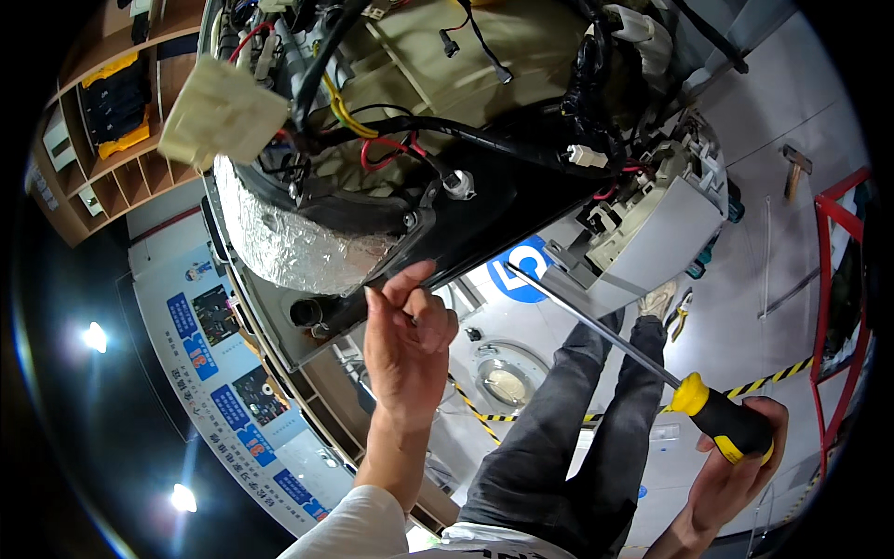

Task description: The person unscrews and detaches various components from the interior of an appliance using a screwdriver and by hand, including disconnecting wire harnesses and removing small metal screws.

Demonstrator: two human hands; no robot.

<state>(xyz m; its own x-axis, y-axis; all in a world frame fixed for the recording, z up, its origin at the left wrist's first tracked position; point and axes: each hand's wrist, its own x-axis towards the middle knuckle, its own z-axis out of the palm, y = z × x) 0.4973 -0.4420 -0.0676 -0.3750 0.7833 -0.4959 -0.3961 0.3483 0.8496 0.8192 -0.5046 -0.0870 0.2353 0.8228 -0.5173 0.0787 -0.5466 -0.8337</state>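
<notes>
My right hand [740, 456] is wrapped round the black-and-yellow handle of a long screwdriver [610, 340]. Its shaft slants up and left, with the tip beside a grey panel. My left hand [410, 340] is raised in front of an opened washing machine, fingers curled toward the thumb. Whatever they pinch, if anything, is too small or hidden to tell. Just above the left fingertips are a black frame bar [475, 228] and a crumpled silver foil covering [289, 233]. Behind them shows the pale tub [438, 74], crossed by dark wiring harnesses.
A grey control panel [643, 233] hangs at the right of the machine. On the floor lie a hammer [794, 172], pliers [683, 312] and a round door [507, 375]. A red-framed stand [833, 307] is at far right; shelves [121, 177] stand at far left.
</notes>
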